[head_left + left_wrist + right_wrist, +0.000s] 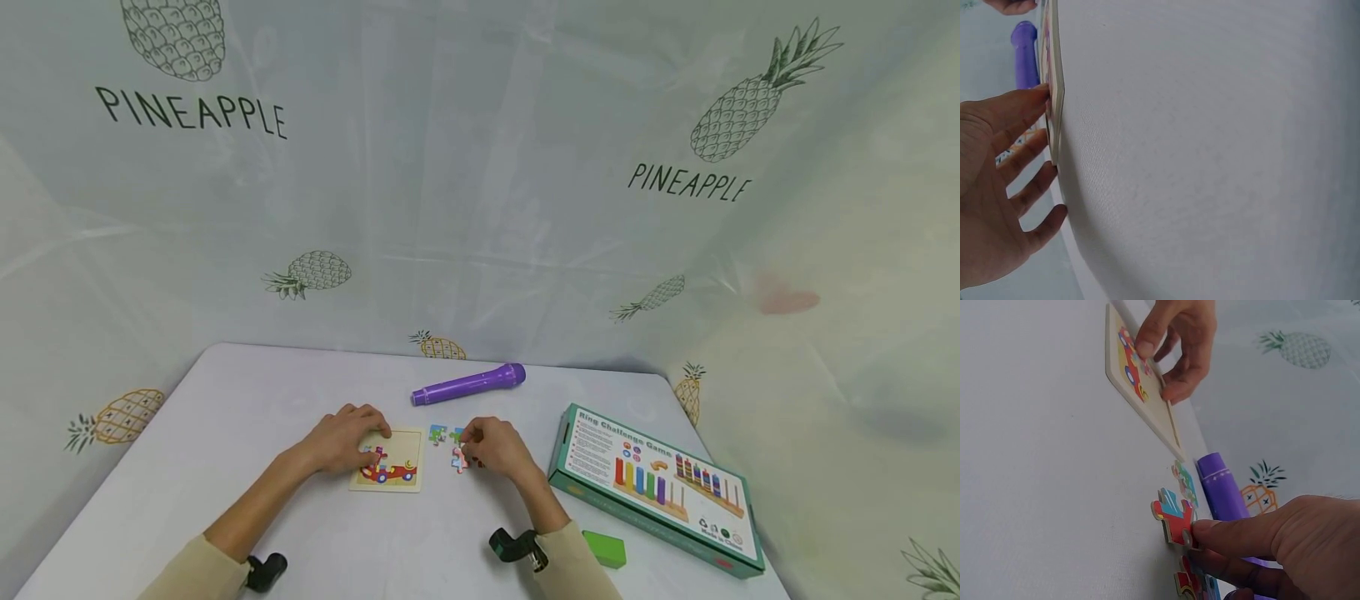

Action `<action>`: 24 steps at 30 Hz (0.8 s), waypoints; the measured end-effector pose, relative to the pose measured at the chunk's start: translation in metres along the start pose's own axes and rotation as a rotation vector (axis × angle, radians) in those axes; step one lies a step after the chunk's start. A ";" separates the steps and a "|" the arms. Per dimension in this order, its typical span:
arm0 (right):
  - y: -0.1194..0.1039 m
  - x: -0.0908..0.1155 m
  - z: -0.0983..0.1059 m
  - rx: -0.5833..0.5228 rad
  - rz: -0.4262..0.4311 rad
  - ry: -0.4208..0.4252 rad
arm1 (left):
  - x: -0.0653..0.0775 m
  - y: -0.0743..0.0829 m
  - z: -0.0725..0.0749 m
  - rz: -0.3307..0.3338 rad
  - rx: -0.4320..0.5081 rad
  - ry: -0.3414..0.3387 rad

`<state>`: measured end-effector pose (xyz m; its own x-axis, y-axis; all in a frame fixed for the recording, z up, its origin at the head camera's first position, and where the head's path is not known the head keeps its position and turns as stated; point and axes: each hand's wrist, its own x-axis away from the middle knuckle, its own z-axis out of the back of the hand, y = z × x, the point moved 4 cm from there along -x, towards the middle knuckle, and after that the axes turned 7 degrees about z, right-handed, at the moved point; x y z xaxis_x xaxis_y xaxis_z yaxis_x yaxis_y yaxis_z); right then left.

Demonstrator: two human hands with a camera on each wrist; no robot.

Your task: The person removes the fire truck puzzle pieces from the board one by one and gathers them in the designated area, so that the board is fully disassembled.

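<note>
My left hand (345, 439) rests on a square wooden puzzle board (405, 439), its thumb pressing the fitted pieces and its other fingers spread by the edge. Part of a red car picture (1130, 365) is assembled low on the board. To the right of it, my right hand (495, 447) pinches a red and blue jigsaw piece (1175, 519) between thumb and index finger. A loose jigsaw piece (437, 434) lies between the board and that hand. Further pieces (1192, 578) lie below the pinching fingers, partly hidden by the hand in the head view.
A purple toy microphone (468, 385) lies behind the puzzle, towards the far table edge. On the right is a green Ring Challenge Game box (660, 487). A green block (604, 549) sits beside my right sleeve. A pineapple-print curtain (480, 208) hangs behind the white table (315, 533).
</note>
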<state>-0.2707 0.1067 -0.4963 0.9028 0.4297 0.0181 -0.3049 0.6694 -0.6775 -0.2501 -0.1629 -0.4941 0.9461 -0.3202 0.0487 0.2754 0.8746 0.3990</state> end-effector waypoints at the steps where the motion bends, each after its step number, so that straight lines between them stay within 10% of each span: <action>1: 0.000 0.000 0.000 0.003 0.000 0.001 | 0.000 0.000 0.000 0.000 -0.002 0.002; 24: -0.001 0.000 -0.004 0.067 -0.008 0.035 | -0.001 -0.003 -0.002 -0.004 -0.009 0.010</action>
<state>-0.2695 0.1036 -0.4984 0.9153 0.4028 -0.0032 -0.3157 0.7122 -0.6270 -0.2520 -0.1646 -0.4972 0.9468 -0.3197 0.0377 0.2804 0.8766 0.3910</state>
